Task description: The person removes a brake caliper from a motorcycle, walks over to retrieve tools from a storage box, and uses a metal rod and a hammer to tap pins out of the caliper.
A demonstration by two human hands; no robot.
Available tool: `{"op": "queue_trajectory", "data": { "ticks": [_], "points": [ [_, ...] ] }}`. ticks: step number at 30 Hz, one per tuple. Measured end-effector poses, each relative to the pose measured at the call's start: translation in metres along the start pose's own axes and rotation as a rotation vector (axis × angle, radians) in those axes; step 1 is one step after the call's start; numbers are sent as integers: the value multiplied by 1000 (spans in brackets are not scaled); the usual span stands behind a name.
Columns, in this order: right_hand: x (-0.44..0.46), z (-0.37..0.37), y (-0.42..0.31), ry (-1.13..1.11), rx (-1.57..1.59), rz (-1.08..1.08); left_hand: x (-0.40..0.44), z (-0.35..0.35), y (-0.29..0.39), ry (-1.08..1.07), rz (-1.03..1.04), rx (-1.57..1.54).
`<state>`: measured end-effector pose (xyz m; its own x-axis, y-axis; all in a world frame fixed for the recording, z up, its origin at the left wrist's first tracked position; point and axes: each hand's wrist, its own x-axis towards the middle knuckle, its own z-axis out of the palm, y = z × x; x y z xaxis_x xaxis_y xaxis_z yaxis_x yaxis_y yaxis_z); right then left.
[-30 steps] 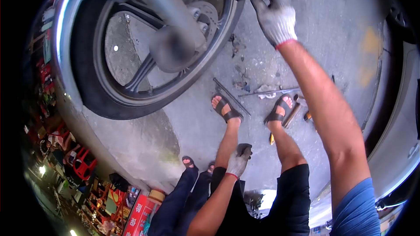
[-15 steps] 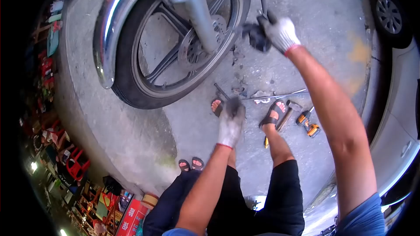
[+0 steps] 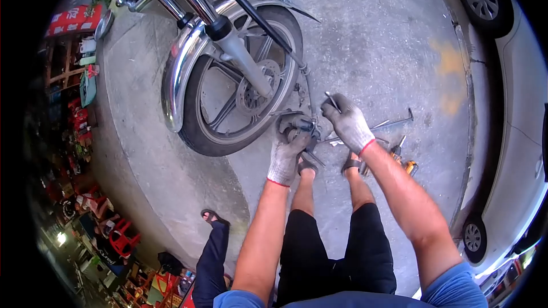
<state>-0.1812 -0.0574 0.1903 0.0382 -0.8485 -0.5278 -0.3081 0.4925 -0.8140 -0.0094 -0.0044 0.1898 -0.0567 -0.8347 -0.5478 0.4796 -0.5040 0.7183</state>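
My left hand (image 3: 288,147), in a white knit glove with a dirty dark palm, is closed around a dark metal part that looks like a brake caliper (image 3: 308,126). A black hose (image 3: 311,94) runs up from it towards the motorcycle. My right hand (image 3: 348,122), gloved the same way, pinches a slim metal rod (image 3: 331,100) just to the right of the caliper. Its exact kind cannot be made out. Left of my hands stands the motorcycle's front wheel (image 3: 188,100), with its brake disc (image 3: 251,100) and chrome fender (image 3: 177,74).
Near my feet lie a long bent metal bar (image 3: 410,115) and an orange-black power drill (image 3: 411,166), partly behind my right arm. A grey car (image 3: 522,125) is parked at the right. Another person's leg (image 3: 211,262) stands at lower left, near cluttered shelves and a red stool (image 3: 123,238).
The dark caliper-like part has passed from my right hand to my left. My right hand has come down and inward and now holds a slim rod. The other person's feet have shifted left.
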Motion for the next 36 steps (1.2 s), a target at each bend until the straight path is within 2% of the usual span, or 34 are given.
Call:
{"op": "queue_trajectory", "data": {
  "ticks": [1, 2, 4, 5, 6, 7, 10, 13, 15, 19, 22, 26, 28, 30, 32, 34, 35, 36],
  "points": [
    [-3, -3, 2, -33, 21, 81, -3, 2, 1, 17, 11, 27],
    [-8, -3, 4, -28, 25, 78, -5, 3, 3, 12, 12, 31],
    [-19, 1, -2, -163, 37, 9, -10, 8, 6, -27, 70, 159],
    [-17, 0, -6, -180, -114, 90, -12, 10, 6, -31, 69, 162],
    [-17, 1, -9, -177, -112, 90, -14, 13, 4, 22, 83, 178],
    [-16, 4, -10, -167, -122, 84, -15, 14, 2, 76, 99, 194],
    [-18, 17, -4, -103, -130, 69, -16, 12, 0, 58, 146, 248],
    [-19, 23, -5, -84, 32, 154, -20, 22, 5, 98, 168, 264],
    [-20, 28, -7, 36, -48, 193, -23, 32, 8, 130, 161, 233],
    [-15, 32, -4, 30, -36, 216, -23, 38, 7, 202, 173, 197],
    [-12, 37, 0, 151, -169, 110, -21, 38, 8, 218, 192, 238],
    [-3, 32, -2, 59, -99, 110, -22, 37, 7, 262, 215, 339],
    [4, 30, -6, 41, -64, 115, -26, 38, 7, 234, 295, 513],
    [5, 28, -9, -11, -162, 37, -30, 33, 8, 274, 264, 459],
    [-1, 21, -9, -58, -178, 63, -28, 29, 8, 263, 157, 290],
    [-12, 17, -12, -15, 300, -16, -28, 25, 7, 232, 169, 265],
    [-20, 3, -19, -14, 298, 123, -29, 20, 2, 219, 167, 228],
    [-21, -2, -11, -15, 295, 122, -31, 17, -1, 208, 161, 191]
  ]
}}
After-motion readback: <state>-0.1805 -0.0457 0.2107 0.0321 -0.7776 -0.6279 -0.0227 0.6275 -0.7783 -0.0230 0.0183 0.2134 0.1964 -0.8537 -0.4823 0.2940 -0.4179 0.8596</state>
